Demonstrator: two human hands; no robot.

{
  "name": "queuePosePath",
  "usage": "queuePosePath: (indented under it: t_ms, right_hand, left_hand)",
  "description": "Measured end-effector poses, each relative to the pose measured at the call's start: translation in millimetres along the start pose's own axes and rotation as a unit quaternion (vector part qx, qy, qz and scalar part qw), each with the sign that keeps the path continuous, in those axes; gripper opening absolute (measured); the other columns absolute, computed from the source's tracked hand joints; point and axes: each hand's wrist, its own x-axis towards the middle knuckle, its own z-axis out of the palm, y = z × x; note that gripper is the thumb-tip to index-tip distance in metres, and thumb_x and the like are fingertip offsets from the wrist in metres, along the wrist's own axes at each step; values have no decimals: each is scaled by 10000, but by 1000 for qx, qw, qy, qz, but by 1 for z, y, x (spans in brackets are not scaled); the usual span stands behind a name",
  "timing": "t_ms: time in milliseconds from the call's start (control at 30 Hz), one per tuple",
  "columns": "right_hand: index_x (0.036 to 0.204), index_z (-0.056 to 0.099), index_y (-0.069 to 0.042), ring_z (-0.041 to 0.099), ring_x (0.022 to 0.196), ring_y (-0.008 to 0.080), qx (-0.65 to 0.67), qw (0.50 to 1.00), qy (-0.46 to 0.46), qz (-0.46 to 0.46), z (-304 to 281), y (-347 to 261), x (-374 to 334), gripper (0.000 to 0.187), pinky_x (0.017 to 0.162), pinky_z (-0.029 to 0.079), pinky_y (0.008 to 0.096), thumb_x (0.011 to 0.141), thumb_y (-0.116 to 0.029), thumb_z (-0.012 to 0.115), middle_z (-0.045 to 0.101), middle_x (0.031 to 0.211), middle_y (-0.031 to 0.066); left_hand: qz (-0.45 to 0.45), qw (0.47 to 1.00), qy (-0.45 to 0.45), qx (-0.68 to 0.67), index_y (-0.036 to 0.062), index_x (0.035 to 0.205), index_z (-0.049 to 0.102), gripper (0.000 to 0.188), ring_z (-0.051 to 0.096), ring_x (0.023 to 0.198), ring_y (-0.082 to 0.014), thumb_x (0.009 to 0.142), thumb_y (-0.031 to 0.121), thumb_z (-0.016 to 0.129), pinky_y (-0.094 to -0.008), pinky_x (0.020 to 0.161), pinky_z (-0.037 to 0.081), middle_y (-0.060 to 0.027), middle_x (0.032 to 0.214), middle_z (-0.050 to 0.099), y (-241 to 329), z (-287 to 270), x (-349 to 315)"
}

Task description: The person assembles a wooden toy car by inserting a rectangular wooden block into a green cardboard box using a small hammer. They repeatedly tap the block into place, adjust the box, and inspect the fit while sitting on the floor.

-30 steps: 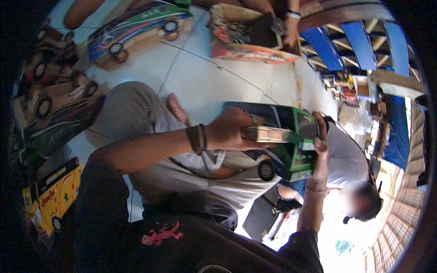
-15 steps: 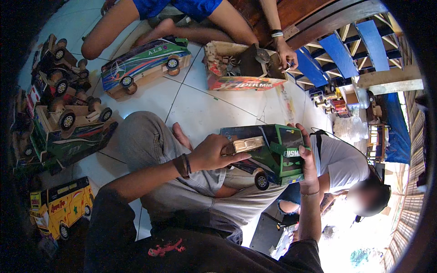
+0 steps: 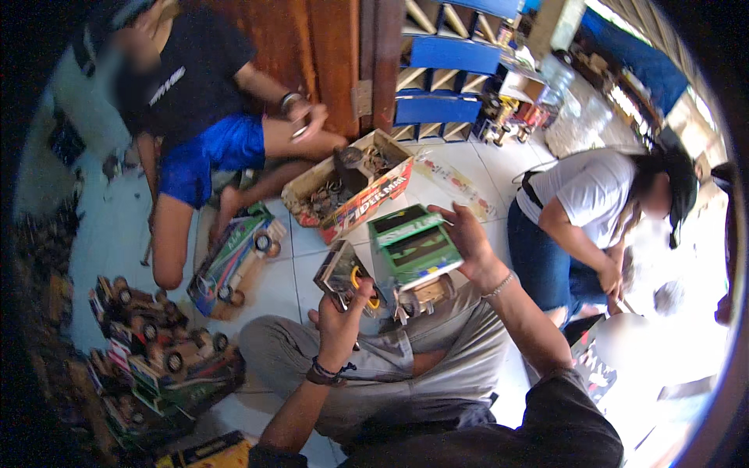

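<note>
A green toy bus [image 3: 416,246] is held up in front of me, its dark-windowed end turned toward me. My right hand [image 3: 472,249] grips it along the right side. Under it show wooden wheel parts [image 3: 427,296]. My left hand [image 3: 341,321] is closed, thumb upward, just left of the bus. By its fingers are a dark panel with wooden edges [image 3: 334,269] and a curved yellow part [image 3: 357,281]. Blur hides whether these belong to the bus or what exactly the left hand grips.
Beyond the bus stands a wooden box [image 3: 378,199] of loose parts. Another toy bus [image 3: 234,261] lies on its side at left, near a pile of upturned toy vehicles [image 3: 156,351]. One person [image 3: 199,93] sits far left; another [image 3: 581,195] bends over at right. Blue racks [image 3: 452,58] stand behind.
My view has swung upward and toward the right. The toy bus has been turned so its end faces me. The gold-coloured block in my left hand no longer shows clearly.
</note>
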Motion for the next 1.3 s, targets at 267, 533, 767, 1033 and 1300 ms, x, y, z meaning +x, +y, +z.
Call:
queuePosePath:
  t_ms: [267,533,767,1033,1300]
  right_hand:
    - [1213,607,-23,532,1184,205,105,993,6,-55,38,44,-4,292,1070,366,355,1039,-201,453,634,1228,104]
    - [1265,622,-73,526,1165,124,-63,988,-105,-91,21,55,-12,277,1038,397,312,1070,-239,517,626,1254,26]
    - [1238,653,-76,557,1148,139,-181,976,-60,-107,16,41,11,456,1008,403,336,1055,-468,509,662,1244,37]
    - [1056,742,9,643,1022,232,-273,941,-28,-197,37,16,68,782,920,499,349,1038,-650,321,719,1056,165]
    - [819,778,-24,637,800,257,-253,960,-71,-96,63,25,66,1011,860,509,348,983,-754,97,693,781,135]
  left_hand:
    - [-29,998,35,-35,20,1189,630,395,587,939,-99,907,236,802,-259,835,467,-11,1060,650,41,-1,24]
    - [-56,995,79,12,3,1248,606,432,649,1048,-140,924,232,776,-293,873,531,-70,1168,674,50,-4,14]
    - [-92,992,81,2,70,1356,546,546,654,1095,-152,930,337,759,-342,902,550,-39,1246,650,37,-2,23]
    - [-72,995,67,-14,-23,1286,563,471,655,1055,-157,943,241,750,-299,886,542,-87,1203,651,42,10,21]
    - [-81,995,57,-6,-8,1263,571,423,647,1031,-142,972,266,710,-293,860,537,-83,1173,655,49,18,12]
